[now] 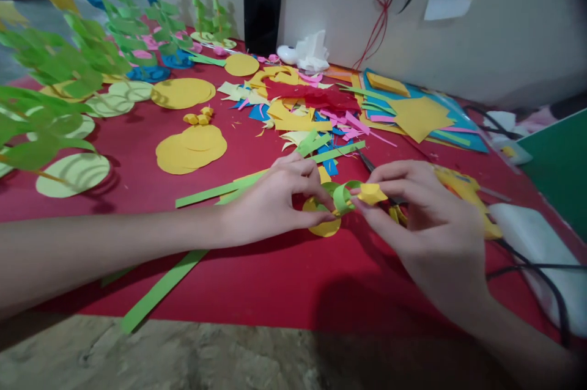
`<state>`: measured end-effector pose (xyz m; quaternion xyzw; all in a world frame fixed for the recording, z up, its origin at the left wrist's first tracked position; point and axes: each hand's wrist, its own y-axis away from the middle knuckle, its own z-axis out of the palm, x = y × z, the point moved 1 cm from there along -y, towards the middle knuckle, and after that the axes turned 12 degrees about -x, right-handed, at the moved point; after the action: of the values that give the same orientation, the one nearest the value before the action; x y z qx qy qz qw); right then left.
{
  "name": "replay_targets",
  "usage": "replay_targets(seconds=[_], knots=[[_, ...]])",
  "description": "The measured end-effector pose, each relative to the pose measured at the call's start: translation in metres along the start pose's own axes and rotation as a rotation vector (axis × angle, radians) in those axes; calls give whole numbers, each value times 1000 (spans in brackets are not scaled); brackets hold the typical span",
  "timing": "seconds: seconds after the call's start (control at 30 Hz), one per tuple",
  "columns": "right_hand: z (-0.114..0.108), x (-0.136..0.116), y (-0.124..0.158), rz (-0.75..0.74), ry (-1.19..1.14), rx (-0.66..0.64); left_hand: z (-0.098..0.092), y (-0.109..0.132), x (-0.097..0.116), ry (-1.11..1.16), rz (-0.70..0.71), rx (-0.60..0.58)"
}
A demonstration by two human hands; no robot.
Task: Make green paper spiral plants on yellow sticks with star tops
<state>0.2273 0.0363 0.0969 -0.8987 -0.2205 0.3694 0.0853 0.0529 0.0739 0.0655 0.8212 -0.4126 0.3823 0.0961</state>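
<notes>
A small paper flower lies sideways between my hands, with a yellow paper star (pixel 372 194) at its tip and curled green paper leaves (pixel 343 197) along its stem. My right hand (pixel 426 219) pinches the flower just beside the star. At the other end, the thumb and fingertips of my left hand (pixel 298 194) close on the lower stem, partly hiding it. Under those fingertips is a yellow paper disc (pixel 325 229). Green paper strips (pixel 167 289) lie beneath my left wrist and forearm. Dark scissors (pixel 365 162) show partly behind my right fingers.
Yellow discs (pixel 190 151) and small yellow stars (pixel 199 117) lie on the red table (pixel 257 286). Finished paper flowers (pixel 132 29) stand at far left. Coloured scraps (pixel 302 106) heap at the back. A yellow glue gun (pixel 463 191) and white power strip (pixel 534 255) with cables sit right.
</notes>
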Motion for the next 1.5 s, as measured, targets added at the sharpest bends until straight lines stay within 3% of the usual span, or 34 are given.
replay_targets(seconds=[0.27,0.63,0.87,1.13,1.5], knots=[[0,2,0,1,-14,-2,-2,2,6,20,-3,48],[0,3,1,32,-57,-22,0,2,0,150,-119,117],[0,2,0,21,-44,-12,0,2,0,194,-133,103],[-19,4,-5,-21,27,99,0,3,-3,211,-151,100],[-10,11,-4,-53,107,48,1,2,-1,143,-128,91]])
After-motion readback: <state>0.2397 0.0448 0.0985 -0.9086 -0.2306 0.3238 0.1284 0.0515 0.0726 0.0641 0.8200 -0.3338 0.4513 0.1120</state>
